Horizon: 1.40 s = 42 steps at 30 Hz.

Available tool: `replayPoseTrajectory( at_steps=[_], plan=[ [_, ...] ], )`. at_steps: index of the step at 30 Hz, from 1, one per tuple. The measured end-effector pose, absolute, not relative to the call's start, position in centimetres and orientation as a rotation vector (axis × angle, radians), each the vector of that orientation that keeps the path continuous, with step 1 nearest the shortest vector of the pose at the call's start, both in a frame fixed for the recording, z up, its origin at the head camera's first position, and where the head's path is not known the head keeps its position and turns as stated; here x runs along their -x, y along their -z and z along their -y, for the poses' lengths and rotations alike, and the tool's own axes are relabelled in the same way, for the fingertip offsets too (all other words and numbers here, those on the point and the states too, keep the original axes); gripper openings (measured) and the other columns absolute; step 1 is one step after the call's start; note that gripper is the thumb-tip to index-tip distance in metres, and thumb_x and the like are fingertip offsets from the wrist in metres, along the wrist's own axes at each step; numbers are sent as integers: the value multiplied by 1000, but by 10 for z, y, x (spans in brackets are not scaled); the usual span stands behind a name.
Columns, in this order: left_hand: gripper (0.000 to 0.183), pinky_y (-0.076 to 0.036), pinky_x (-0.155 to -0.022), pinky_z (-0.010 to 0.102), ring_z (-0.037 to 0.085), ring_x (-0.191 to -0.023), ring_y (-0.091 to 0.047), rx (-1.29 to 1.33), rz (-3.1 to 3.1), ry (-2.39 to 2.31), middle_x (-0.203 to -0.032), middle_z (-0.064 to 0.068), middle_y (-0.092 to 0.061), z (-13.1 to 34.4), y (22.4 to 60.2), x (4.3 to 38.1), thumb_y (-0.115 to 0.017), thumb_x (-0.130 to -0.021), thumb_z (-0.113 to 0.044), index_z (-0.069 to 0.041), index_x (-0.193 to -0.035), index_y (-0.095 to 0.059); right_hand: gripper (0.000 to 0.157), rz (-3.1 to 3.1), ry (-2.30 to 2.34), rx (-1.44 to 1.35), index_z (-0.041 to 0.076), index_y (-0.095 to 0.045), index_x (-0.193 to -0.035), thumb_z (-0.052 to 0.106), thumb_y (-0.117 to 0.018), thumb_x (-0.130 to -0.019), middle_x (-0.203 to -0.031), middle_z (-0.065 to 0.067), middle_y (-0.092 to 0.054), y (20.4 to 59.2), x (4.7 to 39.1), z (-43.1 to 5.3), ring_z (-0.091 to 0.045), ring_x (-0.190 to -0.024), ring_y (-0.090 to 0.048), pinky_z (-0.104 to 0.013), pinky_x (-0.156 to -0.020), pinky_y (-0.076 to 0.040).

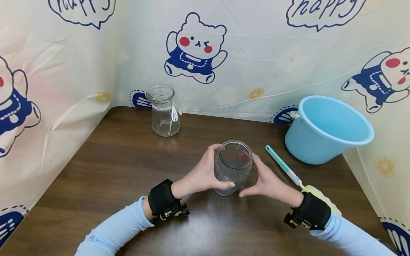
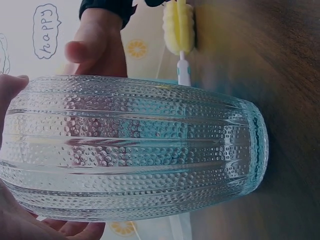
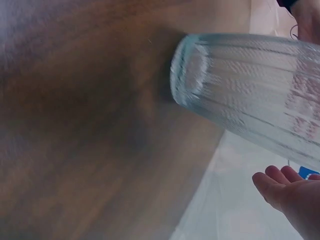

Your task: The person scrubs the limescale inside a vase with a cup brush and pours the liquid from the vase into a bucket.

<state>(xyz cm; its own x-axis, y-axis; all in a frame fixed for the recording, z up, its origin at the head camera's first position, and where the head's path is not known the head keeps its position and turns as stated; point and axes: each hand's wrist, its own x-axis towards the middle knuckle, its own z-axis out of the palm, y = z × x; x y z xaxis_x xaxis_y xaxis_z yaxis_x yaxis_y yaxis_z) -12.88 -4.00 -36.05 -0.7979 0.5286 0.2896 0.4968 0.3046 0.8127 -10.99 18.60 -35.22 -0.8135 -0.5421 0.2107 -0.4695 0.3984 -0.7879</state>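
Observation:
A clear ribbed, dimpled glass jar [image 1: 231, 177] stands roughly upright over the middle of the table; whether its base touches the wood I cannot tell. My left hand [image 1: 203, 174] grips its left side, thumb across the front and fingers partly hidden behind. In the left wrist view, the jar [image 2: 140, 150] lies between the left thumb and fingers [image 2: 75, 231]. On the other side, my right hand [image 1: 267, 179] is spread, its fingertips close to the glass. The right wrist view shows those relaxed fingers [image 3: 280, 182] slightly apart from the jar [image 3: 250, 90].
A second glass jar [image 1: 165, 121] with a white tag stands at the back left. At the right is a light-blue bucket [image 1: 315, 142]. A brush with a teal-and-white handle [image 1: 282, 163] and yellow head [image 1: 320, 197] lies beside the right forearm. Patterned sheeting surrounds the wooden table [image 1: 105, 170].

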Motion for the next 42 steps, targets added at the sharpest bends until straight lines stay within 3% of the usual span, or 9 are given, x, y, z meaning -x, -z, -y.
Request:
replayPoseTrajectory(
  at_steps=[3, 5, 14, 20, 29, 36, 39, 42],
  plan=[
    [98, -36, -95, 39, 20, -114, -40, -987, -2502, -1553, -129, 12, -36, 39, 361, 129, -83, -61, -27, -3, -133, -21, 111, -2552, 1448, 941, -5, -14, -140, 2, -86, -55, -136, -25, -31, 348, 105, -179, -38, -121, -37, -47, -94, -38],
    [99, -37, -95, 39, 20, -115, -41, -993, -2496, -1567, -129, 12, -36, 38, 361, 130, -84, -61, -27, -3, -133, -21, 110, -2559, 1475, 951, -8, -15, -138, 1, -85, -55, -134, -27, -32, 345, 102, -176, -41, -120, -37, -37, -97, -38],
    [97, -38, -94, 39, 22, -114, -43, -1019, -2461, -1624, -129, 14, -37, 36, 361, 130, -84, -61, -23, -3, -133, -21, 110, -2509, 1691, 976, -5, -13, -139, -6, -84, -54, -133, -28, -33, 366, 104, -172, -42, -119, -37, -18, -93, -38],
    [96, -36, -95, 39, 23, -114, -42, -1008, -2435, -1666, -129, 15, -37, 36, 361, 129, -83, -62, -20, -3, -134, -21, 109, -2505, 1772, 943, 4, -17, -141, -1, -85, -56, -135, -19, -35, 384, 109, -173, -35, -120, -40, -23, -91, -42],
    [95, -39, -93, 37, 21, -111, -46, -1012, -2427, -1737, -127, 12, -43, 32, 355, 129, -85, -60, -18, -6, -135, -27, 99, -2655, 1700, 870, -9, -28, -134, -7, -84, -53, -126, -28, -43, 344, 95, -167, -41, -111, -47, -16, -89, -40],
    [96, -39, -93, 34, 13, -113, -46, -1137, -2379, -1751, -129, 4, -47, 15, 324, 139, -85, -60, -19, -14, -138, -29, 96, -2782, 1701, 721, 3, -34, -137, -3, -84, -55, -128, -17, -48, 321, 89, -186, -20, -113, -49, -19, -88, -43],
    [96, -38, -95, 34, 11, -116, -44, -1210, -2347, -1721, -131, 1, -46, 5, 309, 145, -85, -60, -21, -17, -139, -30, 97, -2871, 1687, 680, 10, -35, -138, -1, -85, -55, -128, -12, -50, 318, 89, -200, -9, -108, -50, -20, -79, -47],
    [97, -36, -98, 33, 9, -119, -42, -1265, -2320, -1667, -133, 0, -45, -5, 295, 152, -85, -61, -22, -16, -140, -29, 100, -2909, 1710, 669, 11, -33, -140, -5, -84, -55, -128, -11, -50, 311, 88, -211, -5, -104, -53, -20, -73, -49]
  ],
)
